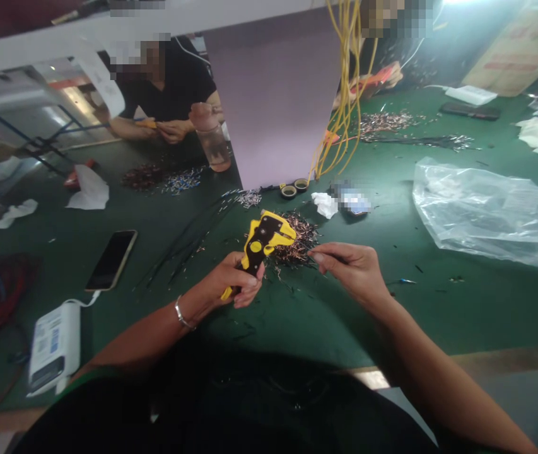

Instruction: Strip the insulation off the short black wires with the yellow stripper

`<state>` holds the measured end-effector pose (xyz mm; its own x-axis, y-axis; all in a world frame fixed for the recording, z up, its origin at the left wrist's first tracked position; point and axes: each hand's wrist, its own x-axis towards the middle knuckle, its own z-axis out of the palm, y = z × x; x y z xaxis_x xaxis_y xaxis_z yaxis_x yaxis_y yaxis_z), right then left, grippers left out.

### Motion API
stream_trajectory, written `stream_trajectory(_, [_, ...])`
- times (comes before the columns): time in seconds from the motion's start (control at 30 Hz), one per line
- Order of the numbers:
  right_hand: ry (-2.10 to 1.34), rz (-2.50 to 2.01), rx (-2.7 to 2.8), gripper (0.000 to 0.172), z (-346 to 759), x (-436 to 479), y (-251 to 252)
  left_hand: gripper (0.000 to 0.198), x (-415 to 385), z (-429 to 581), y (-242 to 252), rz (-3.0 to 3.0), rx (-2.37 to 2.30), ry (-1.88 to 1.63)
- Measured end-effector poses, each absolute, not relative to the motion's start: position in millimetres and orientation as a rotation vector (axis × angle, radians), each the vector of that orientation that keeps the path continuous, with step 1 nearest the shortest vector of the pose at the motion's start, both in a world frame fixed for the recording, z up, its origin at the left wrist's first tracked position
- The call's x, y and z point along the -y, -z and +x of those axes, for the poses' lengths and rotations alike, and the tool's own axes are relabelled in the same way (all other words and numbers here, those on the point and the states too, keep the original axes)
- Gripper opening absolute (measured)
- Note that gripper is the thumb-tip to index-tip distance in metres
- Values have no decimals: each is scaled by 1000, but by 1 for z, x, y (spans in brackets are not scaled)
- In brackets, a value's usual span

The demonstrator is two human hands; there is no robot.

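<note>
My left hand point(243, 279) is wrapped round the handles of a yellow and black wire stripper point(263, 236), its jaws pointing up and to the right. To the right of the tool, my right hand point(354, 268) pinches a thin dark wire point(313, 253) between thumb and fingers. Beneath and behind the stripper lies a pile of short black wires with bare copper ends point(301, 238). The wire's tip is apart from the jaws, near the pile. Longer black wires point(181, 249) stretch over the green table to the left of my left hand.
A phone point(111, 260) is cabled to a white power bank point(55, 347) at left. A clear plastic bag point(496, 211) lies at right. Yellow wires point(347, 82) hang beside an upright panel point(275, 94). Across the table, a co-worker's hands point(171, 130) and a bottle point(210, 139) show.
</note>
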<state>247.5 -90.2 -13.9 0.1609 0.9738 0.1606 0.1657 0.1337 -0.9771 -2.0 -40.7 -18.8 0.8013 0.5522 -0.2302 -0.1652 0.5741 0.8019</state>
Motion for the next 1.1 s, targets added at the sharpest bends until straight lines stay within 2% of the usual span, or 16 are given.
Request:
stream_trajectory(0.33, [-900, -1276, 1242, 12, 250, 90, 16, 30, 29, -1, 22, 843, -360, -449])
stream_trajectory(0.67, [-882, -1386, 1245, 19, 249, 88, 21, 46, 19, -7, 28, 877, -343, -424])
stream_trajectory(0.9, [-755, -1393, 1370, 24, 249, 89, 26, 71, 18, -8, 21, 921, -309, -432])
stream_trajectory(1.1, [-648, -1494, 1529, 25, 242, 93, 22, 72, 22, -10, 18, 947, -345, -451])
